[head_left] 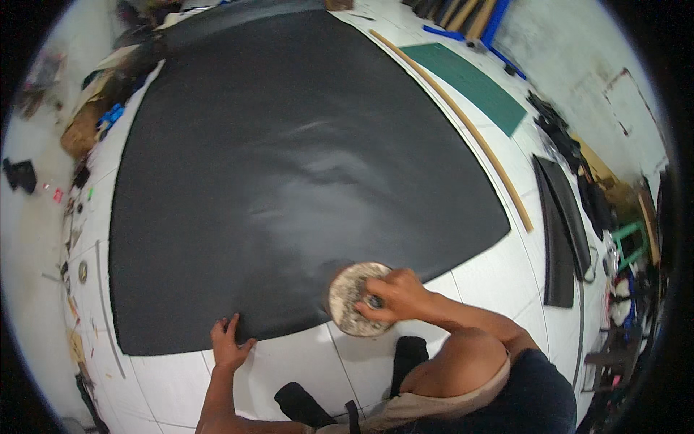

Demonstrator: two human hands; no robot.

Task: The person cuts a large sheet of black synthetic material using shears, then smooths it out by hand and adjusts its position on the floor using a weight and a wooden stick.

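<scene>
The right hand [396, 295] is gripping a round pad [354, 298] at the black sheet's [289, 166] near edge, the left hand [230, 343] is pressing flat, open, and only a central patch looks rubbed.

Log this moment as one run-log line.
left hand: flat on black sheet near edge | right hand: gripping round pad on sheet | surface: white table

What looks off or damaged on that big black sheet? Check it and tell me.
No tear or spill shows. The black sheet has a pale, cloudy smear mid-sheet, running toward the round disc under the right hand. The left hand presses its near edge flat.
</scene>
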